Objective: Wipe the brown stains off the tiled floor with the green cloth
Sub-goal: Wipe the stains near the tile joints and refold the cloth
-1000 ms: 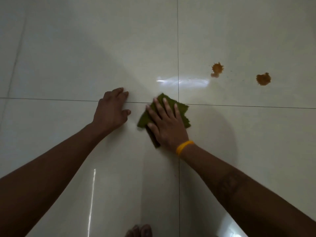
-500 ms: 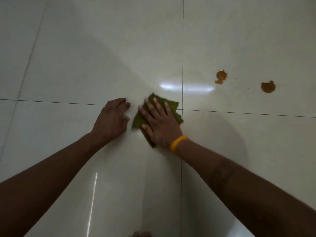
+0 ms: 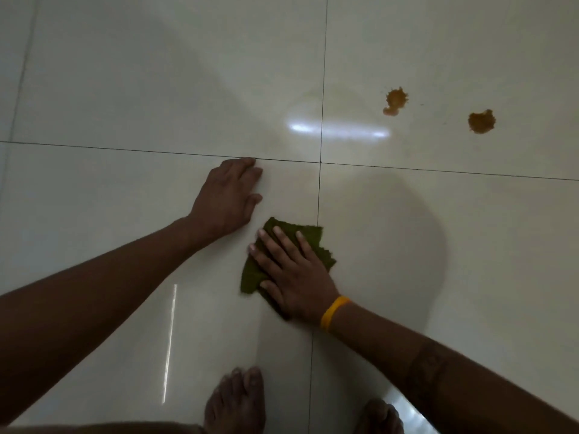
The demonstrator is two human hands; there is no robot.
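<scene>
obs: right hand lies flat, palm down, on the green cloth, fingers spread and pressing it to the tiled floor. not a pinch or a grasp, just weight on top. yellow wristband on that wrist.

cloth position: crumpled, on the near-left tile, its right edge reaching the vertical grout line. it touches neither stain.

left hand braced on the floor just beside the cloth, up and to the left, fingers close together and slightly curled, tips at the horizontal grout line. holds nothing (looks like a support for leaning forward).

stains: two brown marks on the far-right tile. the nearer stain has a small blob trailing below it; the farther stain sits to its right, a few tiny specks between them. both look whole, with sharp edges and no smear.

progress, as judged: the floor under and around the cloth shows no brown mark, so that patch looks clean (whether it was ever stained cannot be told). both visible stains are untouched and well apart from the cloth, across the grout crossing. remaining: bring the cloth up and right to the nearer stain, then the farther, then the specks.

bare feet at bottom edge.
</scene>
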